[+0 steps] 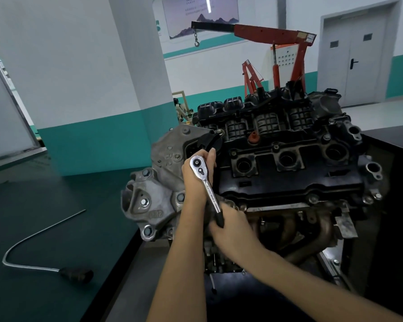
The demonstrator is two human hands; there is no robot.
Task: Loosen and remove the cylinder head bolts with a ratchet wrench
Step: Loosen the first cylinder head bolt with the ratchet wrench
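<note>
Left hand (pixel 191 181) apparently curled beneath ratchet wrench (pixel 209 188) head, right hand (pixel 233 228) gripping handle, forearms extended

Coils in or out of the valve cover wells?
Out: the three visible wells in the valve cover are open dark holes, nothing seated in them.

White walls (pixel 68 54) with teal base band, grey double door (pixel 356 59), white pillar (pixel 137 54)

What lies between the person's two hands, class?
The shiny metal shaft of the ratchet wrench bridges them: the left hand holds its head end, the right hand grips its black handle. The head view shows this.
</note>
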